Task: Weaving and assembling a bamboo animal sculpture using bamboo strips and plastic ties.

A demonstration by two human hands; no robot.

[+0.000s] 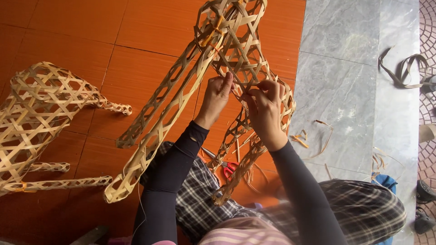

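Matt woven bamboo-strip frame [236,59] over glossy orange tile floor [113,27] and polished grey marble [336,86].

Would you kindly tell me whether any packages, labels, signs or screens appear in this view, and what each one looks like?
None are in view: no package, label, sign or screen.
What shows instead is a woven bamboo frame held by the left hand and right hand, a second woven bamboo figure lying at the left, and red-handled scissors on the orange tiled floor.
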